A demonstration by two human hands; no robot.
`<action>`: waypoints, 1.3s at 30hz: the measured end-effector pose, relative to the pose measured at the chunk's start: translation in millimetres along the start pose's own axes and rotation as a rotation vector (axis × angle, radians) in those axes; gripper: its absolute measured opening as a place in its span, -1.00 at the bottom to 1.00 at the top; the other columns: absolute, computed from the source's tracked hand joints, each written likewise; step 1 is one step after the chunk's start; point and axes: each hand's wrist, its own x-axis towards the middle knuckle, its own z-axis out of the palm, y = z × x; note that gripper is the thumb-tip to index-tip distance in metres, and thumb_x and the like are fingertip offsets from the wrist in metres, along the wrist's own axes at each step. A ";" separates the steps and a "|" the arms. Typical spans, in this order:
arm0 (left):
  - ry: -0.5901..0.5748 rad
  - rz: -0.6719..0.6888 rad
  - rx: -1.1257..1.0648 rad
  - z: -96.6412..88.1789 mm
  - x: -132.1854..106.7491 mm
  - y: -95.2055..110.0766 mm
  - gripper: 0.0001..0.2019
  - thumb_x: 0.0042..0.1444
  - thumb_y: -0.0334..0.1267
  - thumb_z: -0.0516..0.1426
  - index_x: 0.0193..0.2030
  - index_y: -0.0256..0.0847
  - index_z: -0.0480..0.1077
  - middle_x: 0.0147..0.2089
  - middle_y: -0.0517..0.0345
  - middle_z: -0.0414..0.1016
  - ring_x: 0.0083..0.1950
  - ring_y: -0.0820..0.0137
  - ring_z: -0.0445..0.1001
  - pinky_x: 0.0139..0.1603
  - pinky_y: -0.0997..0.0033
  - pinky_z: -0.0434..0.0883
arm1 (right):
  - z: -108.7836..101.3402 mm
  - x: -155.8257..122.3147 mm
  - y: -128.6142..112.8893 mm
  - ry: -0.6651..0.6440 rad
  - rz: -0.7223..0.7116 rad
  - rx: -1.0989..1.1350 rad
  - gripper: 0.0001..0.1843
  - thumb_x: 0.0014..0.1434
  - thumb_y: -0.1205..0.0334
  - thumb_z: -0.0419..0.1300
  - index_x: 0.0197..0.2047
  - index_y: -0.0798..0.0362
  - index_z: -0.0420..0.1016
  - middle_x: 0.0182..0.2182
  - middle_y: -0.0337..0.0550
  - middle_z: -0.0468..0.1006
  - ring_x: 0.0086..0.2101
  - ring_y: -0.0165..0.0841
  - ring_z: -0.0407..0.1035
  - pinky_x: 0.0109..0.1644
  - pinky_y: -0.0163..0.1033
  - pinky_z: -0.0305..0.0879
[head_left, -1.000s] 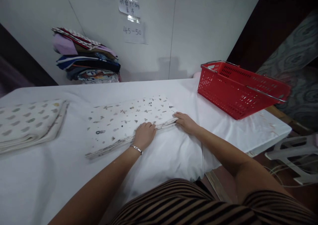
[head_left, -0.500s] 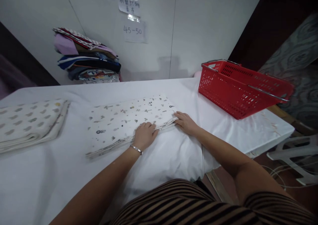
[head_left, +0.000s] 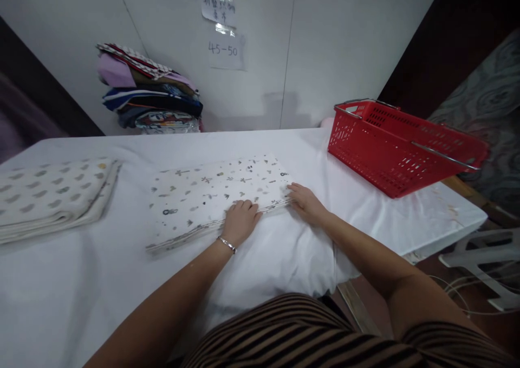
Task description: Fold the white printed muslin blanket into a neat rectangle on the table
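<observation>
A folded white cloth (head_left: 211, 189) printed with small grey and brown motifs lies flat on the white-covered table (head_left: 134, 297). At the middle of its near folded edge, my left hand (head_left: 240, 220) rests with its fingers laid flat over the layers and the thumb out to the right. My right hand (head_left: 306, 201) is on the near right corner, fingers over the top and the corner tucked into the hand; its thumb is mostly hidden. The stacked layers show as a thin edge between the two hands.
To the left lies another folded cloth (head_left: 52, 194) with grey heart-like spots. A pile of folded fabrics (head_left: 150, 94) stands at the back by the wall. A red basket (head_left: 390, 151) with metal handles is at the back right. A white stool (head_left: 479, 259) stands beyond the table's right edge.
The view has shifted slightly, moving the scene a little to the right. The cloth's near edge by my right hand, a bit raised before, lies flatter. Both hands keep their places on the cloth.
</observation>
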 end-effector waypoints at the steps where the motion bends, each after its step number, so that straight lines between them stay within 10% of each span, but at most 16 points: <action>1: 0.004 0.008 -0.002 0.4 -1.8 -0.5 -0.71 0.20 -0.11 -0.06 -0.11 -0.18 0.37 -0.15 0.04 0.40 -0.08 0.22 0.30 -0.14 0.23 0.27 | 1.5 -0.3 1.6 -0.043 -0.005 -0.013 -0.67 0.21 0.31 0.02 0.04 0.04 0.35 0.12 -0.01 0.32 0.17 -0.19 0.08 0.16 0.05 0.13; 11: -0.008 -0.011 -0.076 -7.7 -33.6 -25.9 -0.70 0.19 -0.32 -0.06 0.03 -0.24 0.31 -0.03 -0.01 0.42 0.01 0.26 0.33 -0.02 0.23 0.29 | 4.6 -15.7 12.6 -0.148 0.014 -0.012 -0.55 0.23 0.28 0.01 0.19 0.06 0.23 0.17 0.01 0.25 0.19 -0.16 0.06 0.18 0.04 0.17; 24: 0.071 -0.208 0.068 -26.7 -145.2 -132.0 -0.51 0.00 -0.52 -0.06 0.07 -0.12 0.33 0.06 0.07 0.44 0.06 0.29 0.38 0.07 0.21 0.30 | 1.7 -16.0 28.5 -0.231 0.011 -0.130 -0.47 0.17 0.44 -0.07 0.20 -0.03 0.25 0.16 -0.06 0.28 0.13 -0.23 0.18 0.15 -0.01 0.21; 39: 0.137 -0.225 0.108 -27.5 -152.0 -144.8 -0.46 -0.08 -0.60 -0.11 0.03 -0.17 0.36 -0.02 0.04 0.49 0.00 0.30 0.42 0.06 0.21 0.30 | 6.1 -0.8 24.7 -0.185 -0.061 -0.277 -0.57 0.22 0.39 -0.10 0.11 0.02 0.34 0.04 0.02 0.40 0.00 -0.17 0.31 0.04 0.01 0.28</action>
